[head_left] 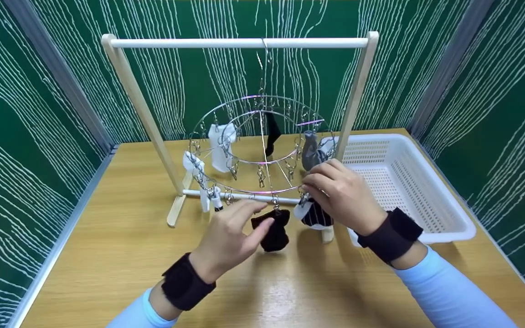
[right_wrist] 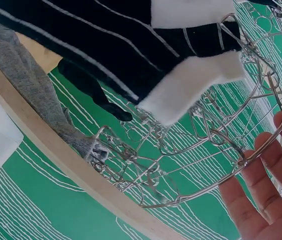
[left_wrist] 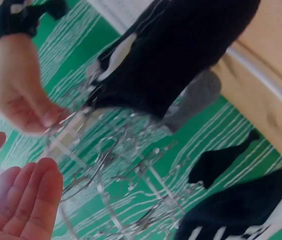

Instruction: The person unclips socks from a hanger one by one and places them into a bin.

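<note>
A round metal clip hanger (head_left: 262, 192) hangs by its hook from a rack, with several socks clipped around it. My right hand (head_left: 347, 196) grips the ring at its front right, above a black sock with white stripes (head_left: 319, 216). In the right wrist view, the fingers (right_wrist: 268, 190) lie against the ring wire. My left hand (head_left: 233, 234) holds nothing; its fingers are straight and its thumb is apart, beside a black sock (head_left: 275, 237) at the front. In the left wrist view, the left fingers (left_wrist: 38, 200) are near the ring.
The wooden rack's white crossbar (head_left: 189, 43) spans above. A white basket (head_left: 454, 218) stands at the right, behind the right forearm. On the hanger's far side are a white sock (head_left: 220, 150), a black sock (head_left: 271, 134) and a grey sock (head_left: 311, 152). Green walls enclose the wooden table (head_left: 121, 218).
</note>
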Tool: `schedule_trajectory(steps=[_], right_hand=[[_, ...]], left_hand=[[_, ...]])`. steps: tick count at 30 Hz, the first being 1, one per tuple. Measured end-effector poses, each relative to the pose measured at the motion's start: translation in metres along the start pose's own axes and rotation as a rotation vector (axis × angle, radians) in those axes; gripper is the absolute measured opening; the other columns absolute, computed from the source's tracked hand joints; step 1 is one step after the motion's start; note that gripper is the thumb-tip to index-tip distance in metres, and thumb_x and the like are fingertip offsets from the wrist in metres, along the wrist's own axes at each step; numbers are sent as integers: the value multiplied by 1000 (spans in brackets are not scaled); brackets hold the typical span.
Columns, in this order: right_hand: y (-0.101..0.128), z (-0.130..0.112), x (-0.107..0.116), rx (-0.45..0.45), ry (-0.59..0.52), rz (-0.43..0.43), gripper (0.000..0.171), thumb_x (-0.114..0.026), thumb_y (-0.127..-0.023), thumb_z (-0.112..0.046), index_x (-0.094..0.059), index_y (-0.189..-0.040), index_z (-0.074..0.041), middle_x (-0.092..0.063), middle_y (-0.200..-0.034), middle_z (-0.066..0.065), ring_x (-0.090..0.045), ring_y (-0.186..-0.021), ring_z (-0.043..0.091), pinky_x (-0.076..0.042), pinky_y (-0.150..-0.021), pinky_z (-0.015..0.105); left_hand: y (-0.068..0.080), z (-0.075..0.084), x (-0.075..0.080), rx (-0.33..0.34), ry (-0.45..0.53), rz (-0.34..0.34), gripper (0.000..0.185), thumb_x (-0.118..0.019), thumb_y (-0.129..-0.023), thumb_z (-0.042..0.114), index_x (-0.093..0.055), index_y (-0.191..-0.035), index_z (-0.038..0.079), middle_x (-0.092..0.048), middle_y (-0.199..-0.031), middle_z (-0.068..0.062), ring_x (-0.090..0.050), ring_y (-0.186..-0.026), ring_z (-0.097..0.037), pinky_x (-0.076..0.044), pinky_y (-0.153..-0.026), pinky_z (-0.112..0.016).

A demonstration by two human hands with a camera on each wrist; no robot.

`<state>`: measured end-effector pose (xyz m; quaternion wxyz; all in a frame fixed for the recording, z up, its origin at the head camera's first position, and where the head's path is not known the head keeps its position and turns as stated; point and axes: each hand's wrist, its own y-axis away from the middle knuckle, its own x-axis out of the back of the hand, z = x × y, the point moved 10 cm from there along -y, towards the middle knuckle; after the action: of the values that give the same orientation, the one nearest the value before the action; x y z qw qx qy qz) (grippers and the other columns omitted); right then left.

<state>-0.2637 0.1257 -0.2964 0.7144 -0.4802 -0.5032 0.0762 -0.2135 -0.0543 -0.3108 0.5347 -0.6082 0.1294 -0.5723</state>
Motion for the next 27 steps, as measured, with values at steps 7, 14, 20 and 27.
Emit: schedule_trajectory(steps=[7,14,20,27], right_hand=[[0,0,0,4,-3,6,7,-83,-93,-6,-79,-99,-7,-78,-99,7,-67,-89,27,-63,-77,41],[1,0,0,4,-11,2,6,-83,-93,-6,-79,-98,-7,-78,-98,8,-68,-89,26,-63,-79,39],[1,-2,-1,6,-6,-5,6,-83,-93,-6,-80,-99,-6,-78,-98,8,-68,-90,27,-64,-80,40],[1,-3,-1,6,0,-13,5,-80,-96,-9,-79,-99,-5,-77,-99,8,-68,-90,27,-64,-79,40]], left_hand=[[7,-16,-23,111,23,-79,34,-83,-95,12,-74,-121,-8,-81,-114,-20,-80,-107,-31,-66,-93,-38],[7,-31,-41,213,14,-134,42,-79,-102,22,-72,-127,-10,-80,-118,-23,-80,-109,-33,-67,-92,-43],[6,-41,-48,303,74,-150,33,-79,-102,24,-75,-120,-3,-82,-109,-19,-81,-102,-30,-67,-90,-43],[4,-48,-51,363,76,-150,26,-78,-102,25,-79,-111,1,-83,-108,-16,-81,-102,-30,-66,-91,-45]])
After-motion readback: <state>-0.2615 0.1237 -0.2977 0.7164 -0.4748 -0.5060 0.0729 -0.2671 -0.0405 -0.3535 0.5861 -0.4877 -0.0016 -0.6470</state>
